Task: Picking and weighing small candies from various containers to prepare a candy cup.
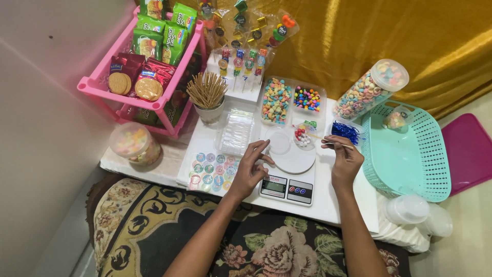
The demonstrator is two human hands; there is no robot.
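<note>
Right hand (344,160) is pinching a thin wooden skewer (328,139), tip loaded with small white and red candies (302,136), hovering just above the round white scale (288,174) on the worktop (328,205). Left hand (250,166) hangs loosely curled, holding nothing, beside the scale, over a sticker sheet (211,169).

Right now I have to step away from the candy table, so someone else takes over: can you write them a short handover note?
Left hand: empty, fingers curled above the kitchen scale, beside its round white platform.
Right hand: pinches a thin wooden skewer, tip pointing at the small clear bag of candies.
Nearby: two trays of coloured candies, cup of skewers, blue twist ties, sticker sheet.
Done: wrapped candy sticks stand at the back.
Left: nothing threaded on this skewer yet.
</note>
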